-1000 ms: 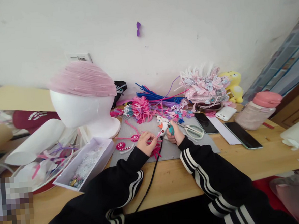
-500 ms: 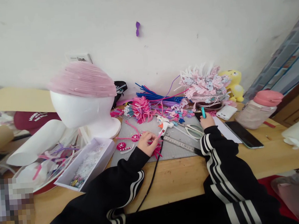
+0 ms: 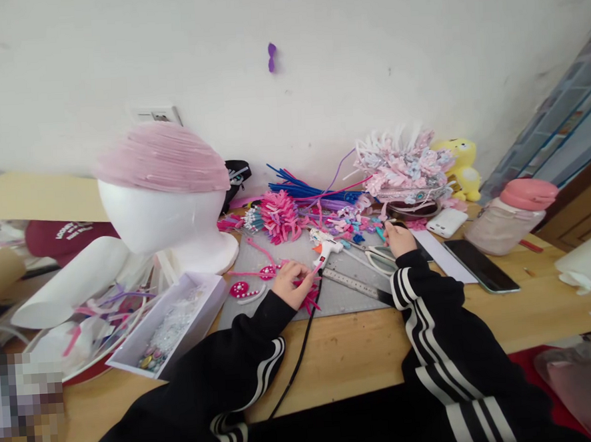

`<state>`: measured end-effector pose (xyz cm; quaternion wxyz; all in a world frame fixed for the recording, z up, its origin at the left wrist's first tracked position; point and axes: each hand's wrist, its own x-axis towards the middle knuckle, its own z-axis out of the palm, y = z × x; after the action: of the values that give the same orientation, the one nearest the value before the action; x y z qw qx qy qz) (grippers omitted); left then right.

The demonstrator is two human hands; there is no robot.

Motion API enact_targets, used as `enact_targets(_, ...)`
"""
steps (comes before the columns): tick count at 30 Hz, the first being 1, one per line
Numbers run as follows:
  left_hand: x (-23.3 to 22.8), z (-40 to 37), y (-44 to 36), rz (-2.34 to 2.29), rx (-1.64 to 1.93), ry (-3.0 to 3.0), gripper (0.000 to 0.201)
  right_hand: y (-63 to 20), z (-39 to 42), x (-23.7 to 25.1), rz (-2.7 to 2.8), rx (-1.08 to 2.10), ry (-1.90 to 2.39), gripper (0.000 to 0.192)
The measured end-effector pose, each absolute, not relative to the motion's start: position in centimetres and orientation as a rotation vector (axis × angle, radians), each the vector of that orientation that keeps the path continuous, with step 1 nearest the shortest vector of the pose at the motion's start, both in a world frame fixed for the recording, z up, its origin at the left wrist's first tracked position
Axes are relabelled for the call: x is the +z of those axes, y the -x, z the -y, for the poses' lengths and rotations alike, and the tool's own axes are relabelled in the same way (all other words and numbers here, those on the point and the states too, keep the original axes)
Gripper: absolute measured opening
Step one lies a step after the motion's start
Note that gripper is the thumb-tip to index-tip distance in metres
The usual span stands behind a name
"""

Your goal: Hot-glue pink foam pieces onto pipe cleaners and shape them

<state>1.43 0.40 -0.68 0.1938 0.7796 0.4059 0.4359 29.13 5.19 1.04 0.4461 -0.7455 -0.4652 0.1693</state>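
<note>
My left hand [image 3: 292, 284] is closed over the cutting mat [image 3: 257, 247], its fingers pinching a pink pipe cleaner [image 3: 246, 273] that sticks out to the left. Pink pipe-cleaner pieces [image 3: 310, 303] lie below those fingers. My right hand [image 3: 401, 238] is closed at the mat's right side on a slim teal stick-shaped tool [image 3: 379, 232], whose exact kind I cannot make out. Between the hands rest a white glue gun [image 3: 330, 247], a steel ruler [image 3: 352, 281] and scissors [image 3: 378, 261]. Red discs with white beads [image 3: 239, 289] sit left of my left hand.
A white foam head [image 3: 160, 216] wearing a pink cap stands left, behind a box of beads [image 3: 174, 328]. Pipe-cleaner flowers [image 3: 280, 216] and a floral headpiece [image 3: 405, 167] line the wall. A phone [image 3: 481, 266] and bottle [image 3: 510, 218] stand right. A black cord [image 3: 303, 354] crosses the front edge.
My right hand has moved slightly left and tipped the teal tool from upright toward the mat. My left hand has hardly moved and keeps the pink pipe cleaner.
</note>
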Motion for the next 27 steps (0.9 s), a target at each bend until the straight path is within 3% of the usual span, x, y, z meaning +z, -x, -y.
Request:
enact_targets(4, -0.6, -0.4, -1.5, -1.139, 1.218, -2.151, 0.018, -28.3, -5.6, 0.3, 1.156, 0.533, 1.616, 0.018)
enact_targets(9, -1.2, -1.5, -1.1, -1.226, 1.375, -1.787, 0.018, -26.0, -5.5, -0.3, 1.236, 0.549, 1.453, 0.019)
enact_targets(17, -1.3, -4.7, 1.1, -1.276, 1.712, -1.133, 0.017, -19.4, -2.6, -0.1, 1.921, 0.114, 1.352, 0.012)
enact_targets(23, -0.5, -4.3, 1.0, -1.235, 1.676, -1.161, 0.015, -15.4, -1.0, -0.9, 2.374, 0.031, 1.196, 0.018)
enact_targets(27, -0.4, -3.2, 0.4, -1.210, 1.556, -1.309, 0.016, -14.8, -1.0, -1.2, 2.439, 0.055, 1.236, 0.011)
